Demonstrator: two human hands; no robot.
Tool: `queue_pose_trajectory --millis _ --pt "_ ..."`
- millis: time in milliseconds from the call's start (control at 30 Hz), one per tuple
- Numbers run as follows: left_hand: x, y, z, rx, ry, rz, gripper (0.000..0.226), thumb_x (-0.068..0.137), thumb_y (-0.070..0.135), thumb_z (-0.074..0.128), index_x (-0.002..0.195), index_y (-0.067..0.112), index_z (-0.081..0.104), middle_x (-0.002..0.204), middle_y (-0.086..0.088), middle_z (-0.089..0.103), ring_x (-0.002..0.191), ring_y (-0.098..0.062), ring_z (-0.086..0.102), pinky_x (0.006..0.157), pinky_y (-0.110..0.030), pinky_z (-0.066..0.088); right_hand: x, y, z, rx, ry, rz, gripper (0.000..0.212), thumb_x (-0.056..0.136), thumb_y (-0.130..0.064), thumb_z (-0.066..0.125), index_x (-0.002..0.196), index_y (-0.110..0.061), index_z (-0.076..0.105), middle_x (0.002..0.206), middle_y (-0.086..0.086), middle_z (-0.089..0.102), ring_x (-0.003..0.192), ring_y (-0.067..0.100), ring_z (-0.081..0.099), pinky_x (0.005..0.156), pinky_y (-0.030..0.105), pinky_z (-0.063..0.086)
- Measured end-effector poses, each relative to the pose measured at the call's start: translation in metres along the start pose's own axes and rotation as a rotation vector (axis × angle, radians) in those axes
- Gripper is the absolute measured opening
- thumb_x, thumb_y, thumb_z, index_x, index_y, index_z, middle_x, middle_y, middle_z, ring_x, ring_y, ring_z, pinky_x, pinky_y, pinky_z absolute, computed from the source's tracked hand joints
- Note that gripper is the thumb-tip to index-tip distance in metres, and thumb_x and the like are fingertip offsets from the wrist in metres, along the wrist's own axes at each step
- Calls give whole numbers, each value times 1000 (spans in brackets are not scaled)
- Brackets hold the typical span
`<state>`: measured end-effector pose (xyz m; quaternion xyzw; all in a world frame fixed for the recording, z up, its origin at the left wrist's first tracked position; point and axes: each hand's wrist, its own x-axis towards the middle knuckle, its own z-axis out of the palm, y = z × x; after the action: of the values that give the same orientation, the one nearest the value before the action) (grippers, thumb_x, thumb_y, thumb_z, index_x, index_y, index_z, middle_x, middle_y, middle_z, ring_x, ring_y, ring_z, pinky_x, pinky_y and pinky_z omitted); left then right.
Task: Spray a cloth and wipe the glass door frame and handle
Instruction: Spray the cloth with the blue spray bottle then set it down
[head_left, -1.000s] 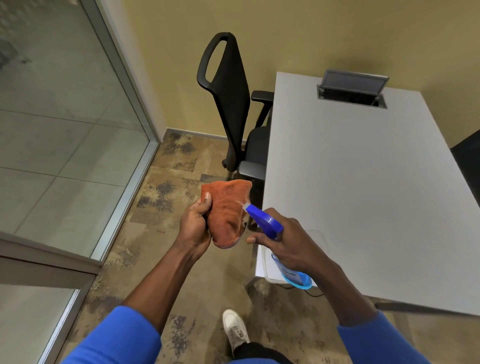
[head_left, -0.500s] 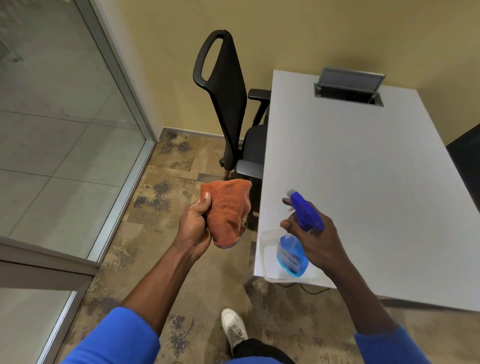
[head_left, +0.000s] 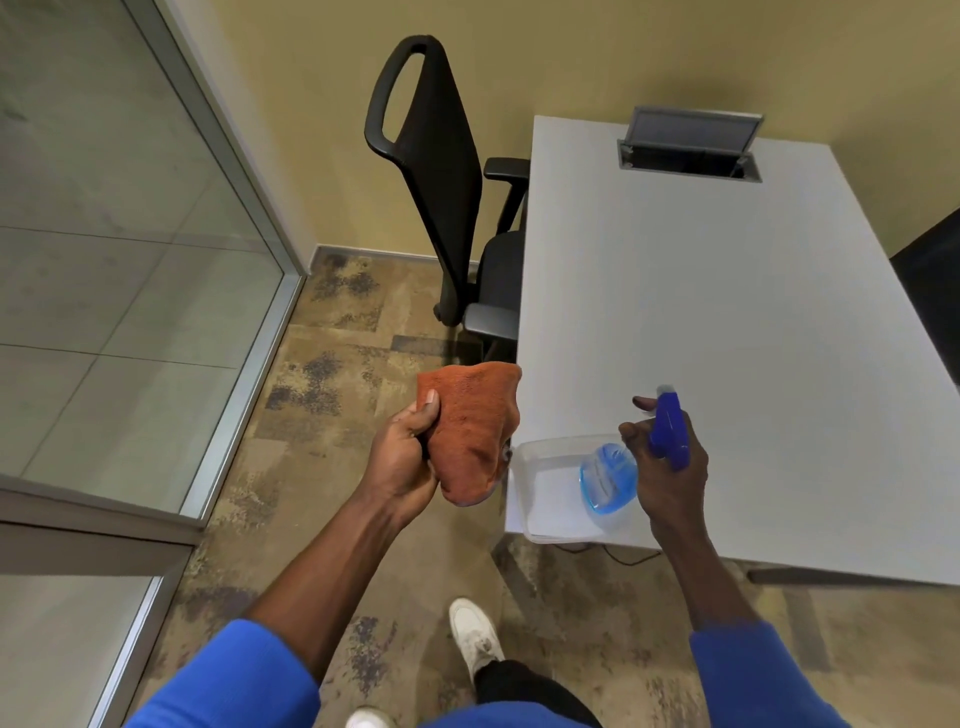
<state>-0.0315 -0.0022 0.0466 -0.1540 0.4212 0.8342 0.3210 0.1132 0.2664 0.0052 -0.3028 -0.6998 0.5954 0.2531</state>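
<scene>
My left hand (head_left: 402, 457) grips a bunched orange cloth (head_left: 475, 426) at chest height over the carpet, just left of the table corner. My right hand (head_left: 670, 467) holds a spray bottle (head_left: 613, 475) with a blue trigger head and blue liquid, its body hanging over a clear plastic tray (head_left: 545, 457) on the table corner. The nozzle points away from the cloth. The glass door with its metal frame (head_left: 249, 384) runs along the left side. No handle is visible.
A white table (head_left: 727, 322) with an open cable hatch (head_left: 691, 145) fills the right. A black office chair (head_left: 441, 197) stands between table and wall. A second dark chair edge (head_left: 935, 291) shows far right. My white shoe (head_left: 475, 639) is on patterned carpet.
My right hand has swung the spray bottle away from the cloth to the right and lowered it over the clear tray. The left hand and cloth have stayed in place.
</scene>
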Motion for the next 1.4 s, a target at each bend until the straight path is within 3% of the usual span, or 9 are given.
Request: queue_pose_trajectory --millis 233,433,567,767,1033,1133,1200,1267,1400 --pt "-9 -8 -10 40 7 -25 31 116 25 56 132 12 79 130 -16 85 110 -30 86 79 -42 71 2 17 5 -21 52 15 36 99 -8 78 132 -19 68 115 -5 77 89 5 71 84 14 59" --pt "-17 -9 -17 25 14 -19 31 114 25 58 134 10 77 127 -15 86 110 -28 86 81 -40 71 4 25 3 -46 68 35 36 99 -16 79 133 -15 68 115 -19 77 99 12 73 94 27 63" --pt "-25 -8 -21 12 25 -15 34 115 24 58 116 14 90 123 -15 87 107 -28 87 79 -40 71 4 29 5 -56 111 111 40 96 -18 82 132 -7 69 113 -33 75 106 4 72 104 40 61" --pt "-33 -8 -39 -26 21 -10 32 115 26 59 134 10 78 127 -16 85 112 -30 86 82 -42 71 -32 24 3 -183 176 201 81 81 -25 96 151 -13 57 142 8 69 125 24 68 106 35 56" --pt "-56 -8 -79 -97 28 0 37 114 26 60 140 3 72 131 -21 83 115 -32 85 86 -43 70 -125 10 30 -223 383 282 61 87 -30 91 139 -16 62 140 8 68 119 28 70 101 46 61" --pt "-76 0 -97 -108 40 19 35 113 25 62 137 2 74 124 -20 84 109 -30 86 81 -40 70 -149 -8 59 -174 240 266 36 92 -26 85 124 -23 69 123 0 75 109 16 73 103 46 62" --pt "-90 6 -112 -87 45 38 35 112 25 63 135 2 75 123 -20 84 108 -30 86 82 -39 70 -162 -24 84 -130 40 244 29 94 -26 83 119 -31 71 117 -10 77 108 8 73 92 25 65" --pt "-106 14 -129 -49 54 57 37 111 26 65 135 0 74 119 -19 84 104 -29 86 81 -39 69 -172 -41 113 -35 -154 240 36 94 -19 83 128 -25 72 122 -7 77 115 10 72 79 11 61" --pt "-142 34 -167 21 48 83 37 111 28 64 130 -1 76 118 -23 82 100 -31 84 83 -43 70 -192 -72 176 64 -525 237 78 87 -28 91 155 -21 55 147 -3 64 133 10 63 103 25 56"
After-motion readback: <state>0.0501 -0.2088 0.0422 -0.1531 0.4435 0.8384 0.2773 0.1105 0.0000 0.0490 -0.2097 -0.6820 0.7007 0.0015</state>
